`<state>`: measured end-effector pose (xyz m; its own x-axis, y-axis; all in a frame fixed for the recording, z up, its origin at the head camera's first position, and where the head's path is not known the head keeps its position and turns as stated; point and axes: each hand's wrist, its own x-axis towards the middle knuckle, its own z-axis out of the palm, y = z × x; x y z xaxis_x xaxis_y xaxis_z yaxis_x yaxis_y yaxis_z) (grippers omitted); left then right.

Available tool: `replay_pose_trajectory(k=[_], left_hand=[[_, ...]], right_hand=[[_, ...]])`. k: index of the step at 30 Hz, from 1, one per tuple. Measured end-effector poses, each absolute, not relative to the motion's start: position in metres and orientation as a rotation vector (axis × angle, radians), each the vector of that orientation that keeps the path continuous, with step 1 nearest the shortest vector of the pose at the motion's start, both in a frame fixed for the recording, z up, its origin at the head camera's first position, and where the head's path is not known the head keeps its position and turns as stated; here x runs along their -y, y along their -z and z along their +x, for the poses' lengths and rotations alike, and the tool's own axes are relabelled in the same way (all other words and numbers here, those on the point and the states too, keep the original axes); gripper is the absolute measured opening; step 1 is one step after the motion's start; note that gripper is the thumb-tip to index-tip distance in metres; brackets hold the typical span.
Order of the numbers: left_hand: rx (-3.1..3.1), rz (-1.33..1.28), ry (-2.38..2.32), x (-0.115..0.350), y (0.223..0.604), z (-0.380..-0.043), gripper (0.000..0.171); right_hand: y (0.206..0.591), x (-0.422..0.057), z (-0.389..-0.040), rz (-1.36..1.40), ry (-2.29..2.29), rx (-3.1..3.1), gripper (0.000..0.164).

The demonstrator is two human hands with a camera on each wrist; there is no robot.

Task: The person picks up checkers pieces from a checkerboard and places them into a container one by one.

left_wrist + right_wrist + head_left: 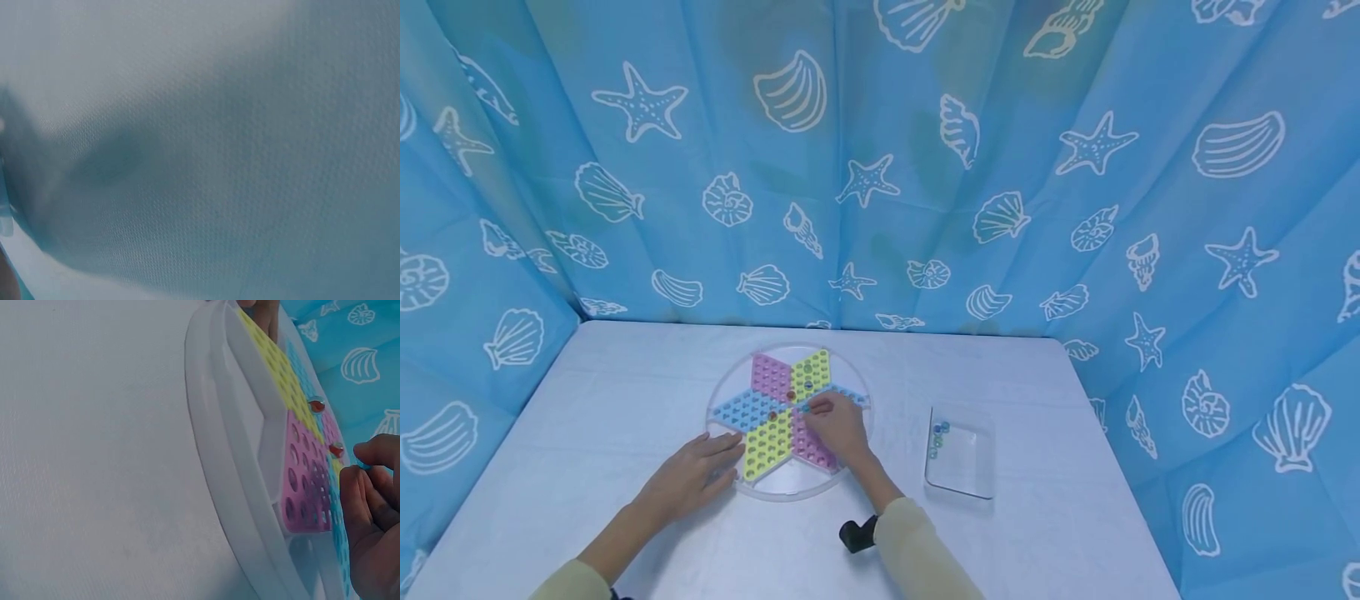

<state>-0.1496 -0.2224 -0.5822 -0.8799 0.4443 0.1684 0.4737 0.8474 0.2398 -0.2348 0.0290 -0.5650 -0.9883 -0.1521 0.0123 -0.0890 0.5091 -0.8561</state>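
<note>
A round Chinese checkers board point(786, 495) lies on the table, its star of pink, yellow and blue points full of holes. Red marbles point(772, 415) sit near its middle, and a marble point(808, 385) lies in the far yellow point. Over the right part of the board, my right hand point(837, 427) pinches a small blue marble point(364, 465) between thumb and fingers. The fingers of my left hand point(688, 477) are extended and touch the board's left rim. In the left wrist view only blurred pale fabric shows, with a sliver of skin in the lower corner.
To the right of the board stands a clear rectangular box point(959, 492) with several blue and green marbles point(937, 441) along its left side. A white cloth covers the table point(1037, 533). Behind it hangs a blue curtain point(880, 233) with white shells and starfish.
</note>
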Motion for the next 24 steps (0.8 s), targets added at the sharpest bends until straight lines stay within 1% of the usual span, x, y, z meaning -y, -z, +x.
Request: replay_pose_trajectory(k=[5, 12, 19, 24], left_hand=[[2.943, -0.717, 0.405, 0.222, 0.582, -0.15, 0.039], [2.954, -0.718, 0.417, 0.222, 0.581, -0.15, 0.039], [2.948, -0.709, 0.431, 0.222, 0.58, -0.149, 0.039], [2.952, -0.702, 0.437, 0.222, 0.581, -0.15, 0.04]], right_hand=[[0.558, -0.037, -0.234, -0.243, 1.545, -2.675, 0.016], [0.543, -0.047, -0.236, -0.177, 1.514, -2.698, 0.015], [0.53, -0.062, -0.232, -0.215, 1.561, -2.701, 0.018], [0.524, -0.073, -0.227, -0.269, 1.56, -2.721, 0.016]])
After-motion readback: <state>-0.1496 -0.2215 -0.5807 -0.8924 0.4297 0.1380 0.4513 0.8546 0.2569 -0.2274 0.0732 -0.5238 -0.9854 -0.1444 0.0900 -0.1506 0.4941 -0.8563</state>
